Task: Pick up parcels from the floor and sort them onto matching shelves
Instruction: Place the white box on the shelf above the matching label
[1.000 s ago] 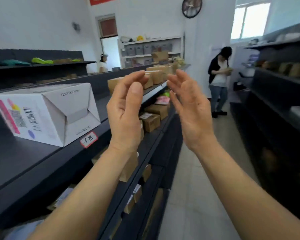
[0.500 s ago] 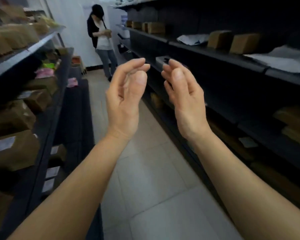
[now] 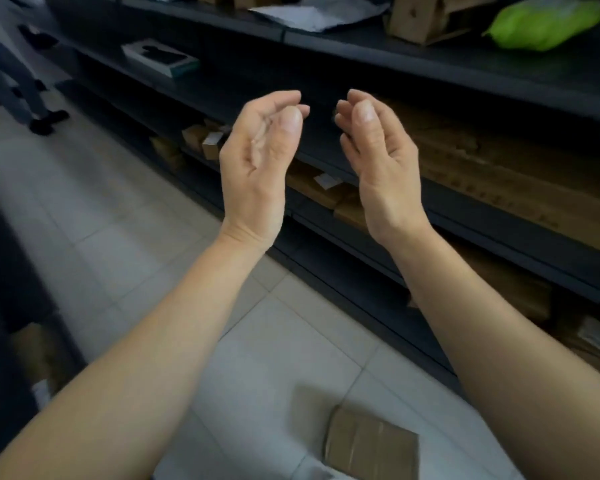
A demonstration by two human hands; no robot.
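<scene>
My left hand and my right hand are raised side by side in front of me, palms facing each other, fingers curled loosely and apart, holding nothing. A flat brown cardboard parcel lies on the pale tiled floor low in view, between my forearms. The dark shelf unit runs along the right, with brown parcels on its lower levels behind my hands.
On the upper shelf lie a green bag, a torn brown box, a white mailer and a flat white-and-black box. A person's legs stand far left in the aisle. Another dark shelf edges the left.
My view has swung from the left shelf across the aisle and down to the right shelf and floor. Both hands stay raised and empty; the floor parcel has come into view.
</scene>
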